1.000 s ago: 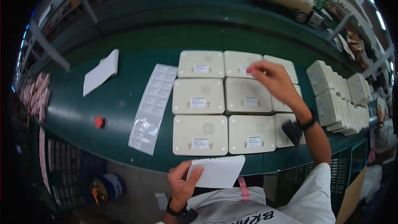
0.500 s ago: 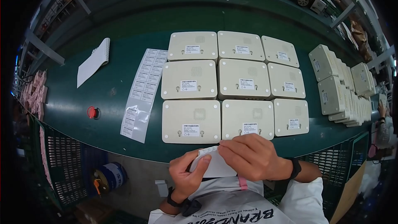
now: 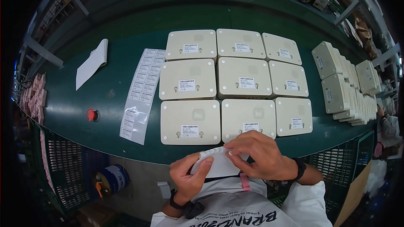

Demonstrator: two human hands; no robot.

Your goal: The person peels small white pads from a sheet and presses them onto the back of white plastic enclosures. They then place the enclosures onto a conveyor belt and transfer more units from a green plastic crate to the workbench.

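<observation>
Head view, left to right: pink pieces (image 3: 35, 101) lie piled at the table's (image 3: 67, 101) far left end, then a spare sheet (image 3: 93, 65) and a red knob (image 3: 91, 114) lie well apart from the cases. The label sheet (image 3: 141, 96) runs just beside the nearest cases; a nudge to that row could crease its edge. Nearer the body, the left hand (image 3: 187, 177) grips the white sheet (image 3: 219, 166), thumb on top, holding it up in front of the table's near edge. Squeezing too hard there could buckle the sheet and loosen the dots along its upper edge. The right hand (image 3: 261, 156) is narrowed to a pinch at that edge, seemingly on a small white dot (image 3: 229, 153); a loose pinch could drop it, or, if it is sticky, it could cling to a fingertip. That hand also overlaps the front middle case in view, so a careless lift might knock it. Nine cases (image 3: 244, 77) lie in three rows beyond the hands. Farther right, stacked cases (image 3: 336, 94) lean together; a bump from the co-worker's arm (image 3: 382, 113) could topple them.
</observation>
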